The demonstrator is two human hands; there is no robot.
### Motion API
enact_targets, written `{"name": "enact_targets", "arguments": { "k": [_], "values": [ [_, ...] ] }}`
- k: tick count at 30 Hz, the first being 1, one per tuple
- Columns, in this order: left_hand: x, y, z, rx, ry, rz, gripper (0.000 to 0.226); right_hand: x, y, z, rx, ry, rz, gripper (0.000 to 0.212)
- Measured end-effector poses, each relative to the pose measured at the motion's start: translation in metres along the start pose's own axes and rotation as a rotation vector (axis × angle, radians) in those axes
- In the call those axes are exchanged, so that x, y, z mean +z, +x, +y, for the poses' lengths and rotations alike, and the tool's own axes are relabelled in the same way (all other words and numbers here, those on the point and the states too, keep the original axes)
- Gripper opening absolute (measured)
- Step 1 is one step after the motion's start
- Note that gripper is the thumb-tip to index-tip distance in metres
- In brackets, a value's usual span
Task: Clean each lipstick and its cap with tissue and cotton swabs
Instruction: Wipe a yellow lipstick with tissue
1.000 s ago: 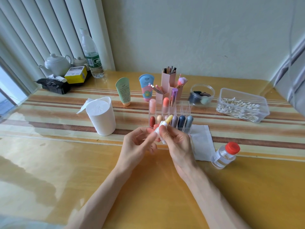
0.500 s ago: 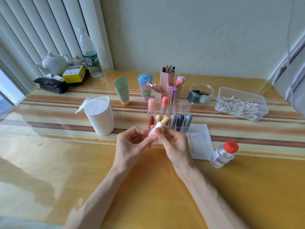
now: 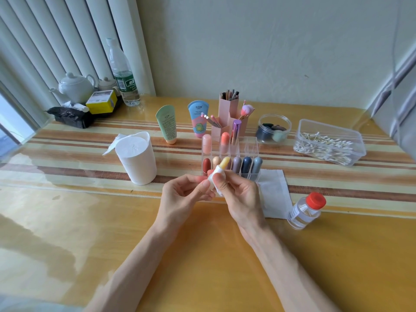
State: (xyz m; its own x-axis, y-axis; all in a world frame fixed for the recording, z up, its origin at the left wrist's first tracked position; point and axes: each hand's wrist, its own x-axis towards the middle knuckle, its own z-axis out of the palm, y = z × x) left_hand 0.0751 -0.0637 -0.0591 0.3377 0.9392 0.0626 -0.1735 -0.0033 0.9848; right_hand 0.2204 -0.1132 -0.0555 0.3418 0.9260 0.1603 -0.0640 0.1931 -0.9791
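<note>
A yellow lipstick (image 3: 225,163) points up and away, its lower part wrapped in white tissue (image 3: 216,178). My right hand (image 3: 238,194) pinches the tissue around the lipstick with thumb and fingers. My left hand (image 3: 184,194) holds the lower end from the left with thumb and fingertips. Just behind my hands stands a clear organiser (image 3: 252,145) with several capsule-shaped lipsticks (image 3: 246,164) in its compartments. A clear box of cotton swabs (image 3: 328,143) sits at the right. A white tissue canister (image 3: 137,157) stands to the left.
A folded tissue (image 3: 273,192) lies right of my hands, beside a small red-capped bottle (image 3: 307,210) lying on its side. Two cream tubes (image 3: 167,124), a pink brush holder (image 3: 229,113) and a round jar (image 3: 273,130) stand behind. Teapot, boxes and a water bottle (image 3: 121,73) fill the back-left corner.
Both hands keep hold of the wrapped lipstick; my right thumb has shifted slightly on the tissue. The camera has tilted a little.
</note>
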Motion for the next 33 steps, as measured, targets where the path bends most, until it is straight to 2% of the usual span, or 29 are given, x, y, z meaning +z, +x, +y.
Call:
{"name": "enact_targets", "arguments": {
  "k": [6, 15, 21, 28, 33],
  "values": [
    [-0.003, -0.002, -0.001, 0.163, 0.23, 0.057, 0.022, 0.0, 0.001, 0.005, 0.039, 0.012, 0.008, 0.014],
    [-0.006, -0.001, -0.005, 0.283, 0.34, 0.062, 0.03, -0.001, 0.001, 0.008, 0.085, 0.048, -0.021, 0.023],
    [-0.004, 0.0, -0.003, 0.198, 0.158, -0.027, 0.008, -0.004, 0.002, 0.006, 0.011, 0.042, -0.008, 0.014],
    [-0.006, 0.003, -0.003, 0.107, 0.068, 0.027, 0.022, -0.006, 0.008, 0.021, -0.049, -0.067, -0.091, 0.023],
    [-0.005, 0.003, -0.005, 0.067, 0.043, 0.034, 0.023, -0.005, 0.008, 0.022, -0.053, -0.048, -0.024, 0.021]
  ]
}}
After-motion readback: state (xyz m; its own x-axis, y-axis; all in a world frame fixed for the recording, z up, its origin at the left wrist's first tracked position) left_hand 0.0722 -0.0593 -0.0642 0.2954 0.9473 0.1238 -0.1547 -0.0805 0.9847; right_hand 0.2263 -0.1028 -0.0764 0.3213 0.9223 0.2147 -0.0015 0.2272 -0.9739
